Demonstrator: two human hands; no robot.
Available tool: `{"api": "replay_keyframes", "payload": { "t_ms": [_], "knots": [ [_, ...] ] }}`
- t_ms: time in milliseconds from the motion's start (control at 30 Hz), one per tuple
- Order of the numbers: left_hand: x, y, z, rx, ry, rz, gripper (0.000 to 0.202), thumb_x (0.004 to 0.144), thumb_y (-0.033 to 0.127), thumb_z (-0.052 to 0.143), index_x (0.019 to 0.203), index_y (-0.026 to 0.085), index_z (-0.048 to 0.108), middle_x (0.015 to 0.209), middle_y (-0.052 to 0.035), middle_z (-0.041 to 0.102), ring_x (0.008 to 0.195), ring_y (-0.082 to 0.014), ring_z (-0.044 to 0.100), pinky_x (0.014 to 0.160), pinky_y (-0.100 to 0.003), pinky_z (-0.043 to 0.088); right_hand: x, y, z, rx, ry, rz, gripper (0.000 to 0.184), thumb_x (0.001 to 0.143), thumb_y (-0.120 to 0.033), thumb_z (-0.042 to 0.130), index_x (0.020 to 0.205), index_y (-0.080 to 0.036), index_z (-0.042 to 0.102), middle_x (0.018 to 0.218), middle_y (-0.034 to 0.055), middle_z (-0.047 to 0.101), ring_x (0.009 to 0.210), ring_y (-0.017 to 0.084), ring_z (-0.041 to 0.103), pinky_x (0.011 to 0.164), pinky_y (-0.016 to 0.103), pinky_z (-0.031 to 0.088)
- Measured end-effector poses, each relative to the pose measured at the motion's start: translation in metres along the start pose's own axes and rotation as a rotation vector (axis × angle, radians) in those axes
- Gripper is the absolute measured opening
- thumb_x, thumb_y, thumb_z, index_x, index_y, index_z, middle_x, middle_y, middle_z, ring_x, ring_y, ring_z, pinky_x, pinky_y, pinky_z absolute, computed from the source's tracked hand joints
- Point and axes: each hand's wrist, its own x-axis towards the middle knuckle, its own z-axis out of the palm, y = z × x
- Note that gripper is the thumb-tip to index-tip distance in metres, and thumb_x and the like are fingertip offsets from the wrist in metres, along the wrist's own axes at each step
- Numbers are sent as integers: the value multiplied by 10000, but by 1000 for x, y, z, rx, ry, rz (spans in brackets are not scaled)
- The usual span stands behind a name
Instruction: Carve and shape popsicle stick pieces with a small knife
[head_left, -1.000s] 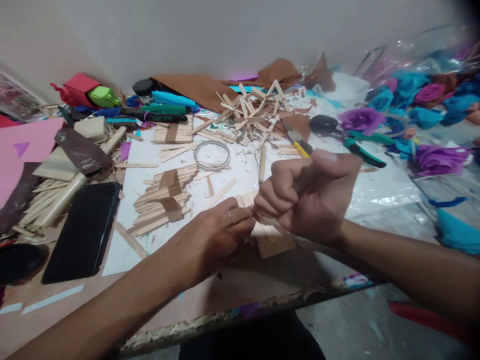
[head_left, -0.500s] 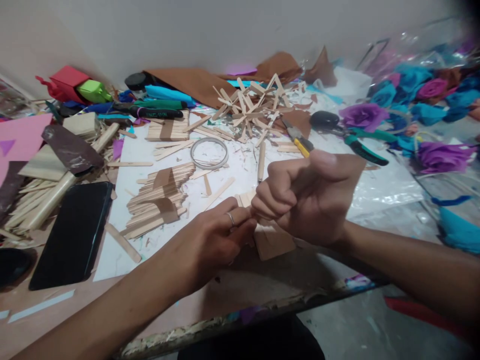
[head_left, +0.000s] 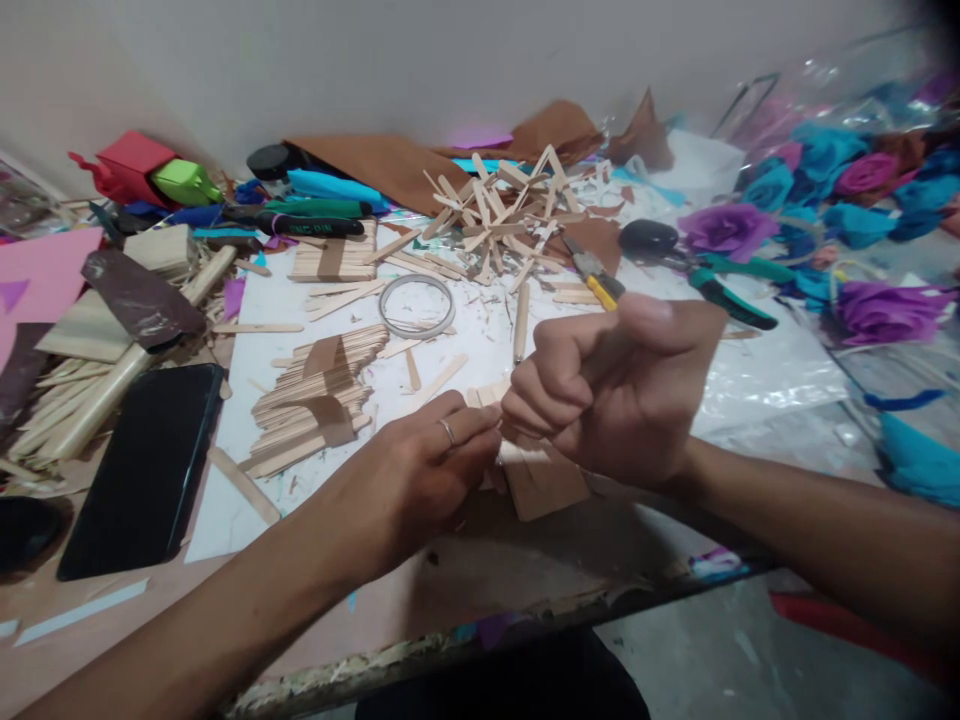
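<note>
My left hand [head_left: 424,465], with a ring on one finger, is closed, its fingertips pressed together against the curled fingers of my right hand [head_left: 619,390]. The right hand is a fist turned palm-up, thumb lying over the top. Whatever either hand grips is hidden by the fingers. Beneath them lies a flat brown piece [head_left: 547,485] near the table's front edge, with pale craft sticks [head_left: 487,393] showing just behind the fingers. A thin wooden-handled tool [head_left: 522,322] lies just beyond the right knuckles.
Banded stacks of craft sticks [head_left: 319,395] lie left of centre, near a tape roll [head_left: 416,306]. Behind is a loose pile of sticks [head_left: 502,215]. A phone [head_left: 142,470] lies at left. Yellow-handled pliers [head_left: 596,280], green-handled pliers [head_left: 731,300] and paper flowers [head_left: 727,233] are at right.
My left hand has slid slightly left, its fingers drawing back a little from the right fist and straightening somewhat. The right hand stays almost in place.
</note>
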Motion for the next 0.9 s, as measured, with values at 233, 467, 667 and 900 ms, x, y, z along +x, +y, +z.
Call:
{"api": "replay_keyframes", "payload": {
  "t_ms": [233,467,667,900],
  "knots": [
    [-1,5,-4,433,101,295,140,993,231,613,1103,216,700,1273,-90,711,1177,-289,622,960,-478,495,0,2,-5,38,-22,5,601,949,-616,518,505,-237,376,399,-64,259,360,88,199,387,273,192],
    [-5,8,-3,385,-46,269,472,1005,534,604,1337,205,668,1452,-147,612,1391,-344,512,1130,-525,469,-1,-5,-3,2,49,93,635,911,-622,592,486,-226,337,397,-68,272,380,81,206,435,279,222],
    [-5,5,-3,296,-44,270,482,1000,514,620,1334,168,653,1462,-153,607,1403,-353,517,1171,-526,453,-3,-12,0,-53,67,131,603,898,-568,638,487,-225,359,396,-68,272,408,88,245,472,290,227],
    [-3,6,0,266,-13,272,498,1000,538,612,1311,152,664,1413,-160,638,1360,-359,564,1163,-530,464,-1,-13,1,-81,53,91,604,889,-640,579,488,-235,379,394,-68,262,391,93,238,453,294,221]
  ]
}}
